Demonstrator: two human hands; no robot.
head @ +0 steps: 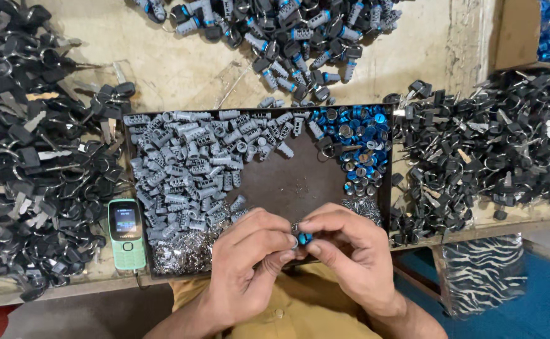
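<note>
Blue-capped lock cylinder (302, 238) pinched between the fingertips of both hands, held just above the near edge of a dark tray (300, 182). Left hand (250, 263) closed around the part from the left, thumb and forefinger pressed on it; right hand (350, 251) closed on it from the right, fingers curled (most of the part is hidden, so its exact shape cannot be told). Inside the tray: grey ridged cylinders (187, 163) heaped along the left and far side, blue caps (356, 138) in the far right corner, small silvery pins (187, 251) piled at the near left, and a smaller cluster of pins (363, 207) at the near right, just beyond the right hand. Green push-button phone (126, 233) lying flat just beside the tray's left edge. Black-headed keys (23, 157) on rings spread over the bench to the left; similar black keys (488, 144) to the right. Assembled cylinders (287, 31) with blue bands heaped beyond the tray.
</note>
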